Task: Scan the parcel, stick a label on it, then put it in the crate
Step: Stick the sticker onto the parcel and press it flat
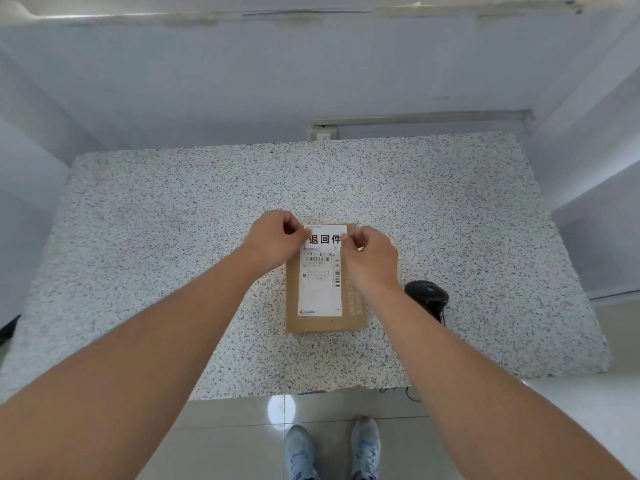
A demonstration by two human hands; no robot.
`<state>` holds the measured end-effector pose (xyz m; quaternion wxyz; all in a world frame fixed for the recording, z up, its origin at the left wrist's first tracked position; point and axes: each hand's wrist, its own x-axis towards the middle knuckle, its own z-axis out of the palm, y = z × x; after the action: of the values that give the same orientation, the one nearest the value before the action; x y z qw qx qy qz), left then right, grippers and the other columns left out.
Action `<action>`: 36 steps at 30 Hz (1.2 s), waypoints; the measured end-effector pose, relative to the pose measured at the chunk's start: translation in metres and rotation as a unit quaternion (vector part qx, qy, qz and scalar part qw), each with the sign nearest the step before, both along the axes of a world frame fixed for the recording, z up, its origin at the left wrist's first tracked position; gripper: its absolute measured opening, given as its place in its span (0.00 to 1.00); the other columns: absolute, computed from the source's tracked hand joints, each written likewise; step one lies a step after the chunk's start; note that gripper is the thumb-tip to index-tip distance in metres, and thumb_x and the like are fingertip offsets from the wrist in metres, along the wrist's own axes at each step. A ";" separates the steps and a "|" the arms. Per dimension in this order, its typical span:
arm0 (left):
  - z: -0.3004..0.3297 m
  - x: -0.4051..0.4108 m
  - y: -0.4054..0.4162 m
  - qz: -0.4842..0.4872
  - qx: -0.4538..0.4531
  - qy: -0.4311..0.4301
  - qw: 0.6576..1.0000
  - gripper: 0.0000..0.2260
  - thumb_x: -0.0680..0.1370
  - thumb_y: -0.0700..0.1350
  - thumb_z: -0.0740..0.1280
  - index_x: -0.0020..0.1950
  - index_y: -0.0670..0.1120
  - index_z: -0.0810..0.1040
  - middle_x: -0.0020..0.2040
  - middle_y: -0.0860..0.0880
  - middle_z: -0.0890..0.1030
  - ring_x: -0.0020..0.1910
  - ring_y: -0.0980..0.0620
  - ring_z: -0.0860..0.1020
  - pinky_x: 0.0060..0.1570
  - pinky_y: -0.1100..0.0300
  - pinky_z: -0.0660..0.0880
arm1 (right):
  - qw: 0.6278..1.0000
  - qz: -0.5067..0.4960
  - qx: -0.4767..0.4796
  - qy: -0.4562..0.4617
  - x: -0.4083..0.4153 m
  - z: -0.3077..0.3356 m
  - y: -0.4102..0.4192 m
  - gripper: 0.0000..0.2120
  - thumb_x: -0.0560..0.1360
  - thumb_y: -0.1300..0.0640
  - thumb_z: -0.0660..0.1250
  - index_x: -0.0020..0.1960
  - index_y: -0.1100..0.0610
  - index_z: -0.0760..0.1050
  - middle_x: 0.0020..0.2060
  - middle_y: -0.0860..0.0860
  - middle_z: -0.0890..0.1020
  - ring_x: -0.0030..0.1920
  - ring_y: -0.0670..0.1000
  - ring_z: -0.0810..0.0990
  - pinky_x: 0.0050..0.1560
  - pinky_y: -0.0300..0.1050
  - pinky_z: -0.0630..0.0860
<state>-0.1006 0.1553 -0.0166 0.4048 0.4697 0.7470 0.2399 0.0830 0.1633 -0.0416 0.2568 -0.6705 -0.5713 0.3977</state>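
A brown cardboard parcel (356, 306) lies flat on the speckled table (173, 237), with a white shipping slip (320, 289) stuck on its top. A small white label (325, 236) with large black characters sits over the parcel's far end. My left hand (273, 240) pinches the label's left edge and my right hand (372, 258) pinches its right edge. Whether the label touches the box, I cannot tell. No crate is in view.
A black handheld scanner (427, 296) lies on the table just right of the parcel, under my right forearm. White walls enclose the table on three sides. A wall socket (323, 133) sits behind the far edge. My shoes (332, 448) stand on the tiled floor.
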 end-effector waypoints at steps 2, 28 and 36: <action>-0.005 0.001 0.004 0.011 -0.003 0.028 1.000 0.08 0.79 0.49 0.71 0.45 0.45 0.81 0.41 0.50 0.83 0.38 0.53 0.78 0.37 0.59 0.72 | 1.000 0.004 0.013 -0.012 -0.004 -0.002 0.006 0.11 0.82 0.52 0.69 0.41 0.45 0.76 0.38 0.40 0.83 0.38 0.39 0.81 0.31 0.29 0.71; -0.027 -0.003 0.030 0.003 -0.050 0.091 0.995 0.09 0.76 0.50 0.76 0.43 0.46 0.82 0.40 0.50 0.82 0.39 0.54 0.78 0.32 0.61 0.70 | 0.996 0.016 0.002 -0.093 -0.017 -0.017 0.025 0.13 0.79 0.53 0.72 0.35 0.46 0.80 0.36 0.42 0.84 0.38 0.45 0.84 0.39 0.43 0.83; -0.023 -0.002 0.032 0.004 -0.064 0.079 0.995 0.08 0.76 0.48 0.76 0.42 0.45 0.82 0.40 0.49 0.82 0.39 0.54 0.78 0.33 0.60 0.70 | 0.993 0.031 -0.008 -0.110 -0.017 -0.014 0.028 0.16 0.77 0.58 0.73 0.30 0.53 0.79 0.29 0.48 0.84 0.34 0.51 0.85 0.28 0.40 0.79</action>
<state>-0.1031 0.1869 -0.0396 0.3730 0.4571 0.7923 0.1555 0.0660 0.1911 -0.0555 0.1740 -0.6941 -0.6135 0.3338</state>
